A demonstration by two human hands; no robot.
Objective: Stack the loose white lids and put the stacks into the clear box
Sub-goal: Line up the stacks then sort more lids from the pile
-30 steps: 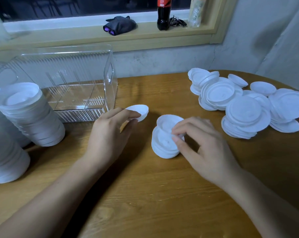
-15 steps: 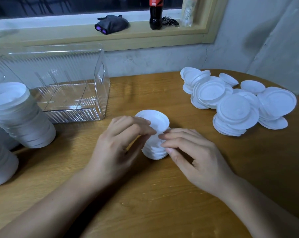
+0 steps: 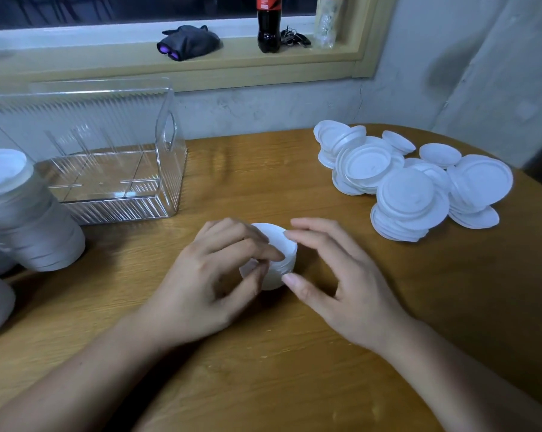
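No readable text anywhere.

The rounded wooden surface (image 3: 263,375) carries a clear box (image 3: 114,210) at its back left. Tall stacks (image 3: 30,226) of white lids lean at the left edge, a small stack (image 3: 280,260) stands mid-surface, and a loose pile of lids (image 3: 410,188) lies at the right.
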